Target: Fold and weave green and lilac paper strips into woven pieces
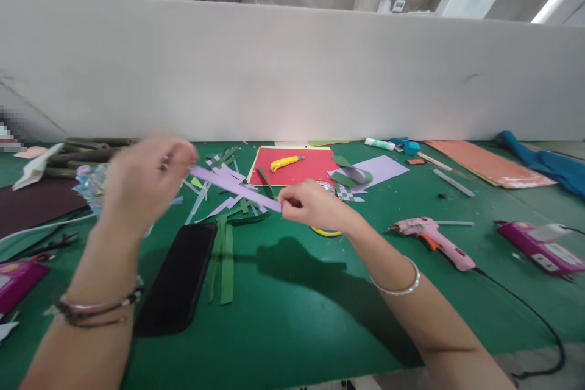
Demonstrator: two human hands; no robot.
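A narrow purple paper strip (237,187) is stretched in the air between my two hands. My left hand (148,173), a little blurred, pinches its upper left end. Lower and to the right, my right hand (311,206) grips the other end between thumb and fingers. Beneath the strip lies a loose heap of purple and green paper strips (226,173). Two longer green strips (227,265) hang down from the heap on the table, beside a black phone (180,277). Behind my right hand, a checkered woven paper piece (351,194) is partly hidden.
A yellow utility knife (286,163) rests on red paper (265,170). To the right are purple paper (381,172), a pink glue gun (432,241) with a trailing cord, a glue stick (379,144) and orange sheets (489,164). A white partition (292,73) closes off the table's back.
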